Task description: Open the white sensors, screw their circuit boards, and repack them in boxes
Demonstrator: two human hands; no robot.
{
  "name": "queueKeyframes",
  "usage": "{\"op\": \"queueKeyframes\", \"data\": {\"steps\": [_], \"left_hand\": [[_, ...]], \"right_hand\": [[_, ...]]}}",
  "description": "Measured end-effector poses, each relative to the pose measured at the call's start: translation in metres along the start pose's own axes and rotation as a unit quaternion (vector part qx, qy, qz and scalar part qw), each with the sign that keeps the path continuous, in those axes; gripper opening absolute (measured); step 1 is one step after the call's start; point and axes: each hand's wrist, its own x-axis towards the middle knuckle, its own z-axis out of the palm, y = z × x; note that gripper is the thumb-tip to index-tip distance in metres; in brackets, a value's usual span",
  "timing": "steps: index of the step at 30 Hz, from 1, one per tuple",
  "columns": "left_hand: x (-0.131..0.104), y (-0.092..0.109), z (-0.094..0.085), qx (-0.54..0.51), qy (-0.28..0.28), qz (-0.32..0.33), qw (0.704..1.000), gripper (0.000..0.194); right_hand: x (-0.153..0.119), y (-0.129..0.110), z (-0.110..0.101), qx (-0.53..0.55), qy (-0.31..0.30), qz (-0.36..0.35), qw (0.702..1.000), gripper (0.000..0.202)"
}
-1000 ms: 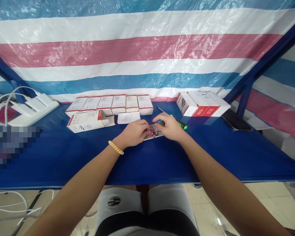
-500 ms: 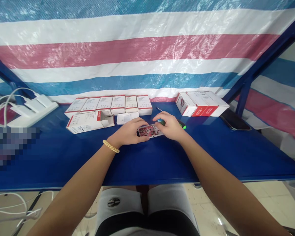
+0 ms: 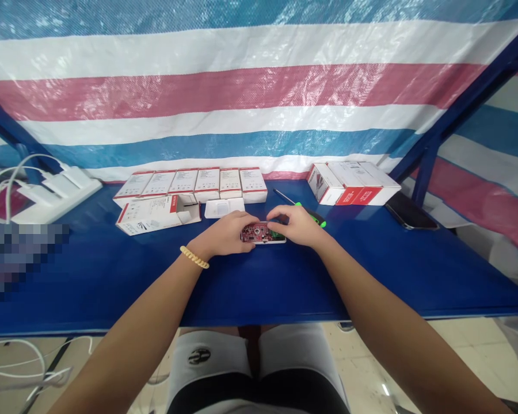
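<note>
Left grip point(image 3: 228, 234) clasps white rectangular casing point(image 3: 271, 242), red circuit board point(image 3: 254, 233) inside, just right of it; right grip point(image 3: 297, 226): hold unclear. Step: apparently board handling; next likely needs steady left bracing.

Gap beyond right grip point(image 3: 300, 225), screwdriver point(image 3: 318, 219) across

Circuit board point(image 3: 250, 234): red
Casing point(image 3: 269, 242): white
Tabletop point(image 3: 267, 287): blue
Screwdriver handle point(image 3: 316, 218): green, black
Sheet point(image 3: 242, 89): blue, white, red stripes
</note>
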Motion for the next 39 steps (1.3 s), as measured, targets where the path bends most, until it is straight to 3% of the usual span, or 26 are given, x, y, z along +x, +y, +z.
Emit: {"op": "queueKeyframes", "data": {"steps": [4,12,14,16,18,19,22,25,27,29,31,33,35,37,39], "left_hand": [[-0.001,0.001,-0.003,-0.011,-0.007,0.008,1.000,0.046],[-0.001,0.000,-0.004,-0.035,-0.014,0.028,0.999,0.043],[-0.003,-0.002,-0.005,-0.039,-0.022,0.013,0.999,0.051],[-0.005,-0.004,-0.005,-0.035,-0.031,-0.010,0.999,0.064],[-0.007,-0.006,-0.006,-0.025,-0.038,-0.027,0.999,0.071],[-0.007,-0.007,-0.006,-0.018,-0.042,-0.032,0.998,0.072],[-0.008,-0.009,-0.006,-0.004,-0.043,-0.035,0.998,0.071],[-0.007,-0.008,-0.007,-0.007,-0.046,-0.031,0.998,0.071],[-0.007,-0.006,-0.007,-0.021,-0.052,-0.025,0.998,0.070],[-0.007,-0.005,-0.008,-0.039,-0.058,-0.017,0.997,0.069],[-0.007,-0.004,-0.008,-0.052,-0.064,-0.016,0.996,0.071],[-0.006,-0.003,-0.007,-0.055,-0.066,-0.021,0.996,0.074],[-0.005,-0.001,-0.006,-0.046,-0.061,-0.026,0.997,0.074],[-0.003,0.002,-0.003,-0.029,-0.048,-0.022,0.998,0.073],[0.000,0.005,0.000,-0.009,-0.034,-0.013,0.999,0.070]], "right_hand": [[0.000,0.003,-0.006,0.022,-0.060,0.012,0.998,0.014],[0.002,0.001,-0.006,0.056,-0.074,-0.009,0.996,0.017],[0.002,0.004,-0.010,0.047,-0.011,0.007,0.999,0.025],[0.002,0.009,-0.018,0.009,0.101,0.038,0.994,0.026],[0.002,0.017,-0.029,-0.076,0.194,0.090,0.974,0.025],[0.002,0.021,-0.035,-0.129,0.202,0.129,0.962,0.029],[0.001,0.032,-0.049,-0.215,0.115,0.244,0.939,0.044],[-0.001,0.036,-0.057,-0.225,0.037,0.264,0.937,0.027],[-0.003,0.036,-0.060,-0.206,0.044,0.265,0.941,0.015],[-0.003,0.034,-0.062,-0.151,0.102,0.258,0.949,0.012],[-0.002,0.033,-0.063,-0.049,0.210,0.230,0.949,0.020],[0.001,0.032,-0.064,0.083,0.334,0.177,0.922,0.028],[0.004,0.032,-0.065,0.197,0.427,0.100,0.877,0.033],[0.006,0.030,-0.063,0.251,0.464,0.024,0.849,0.035],[0.007,0.024,-0.060,0.256,0.457,-0.015,0.852,0.036]]}}
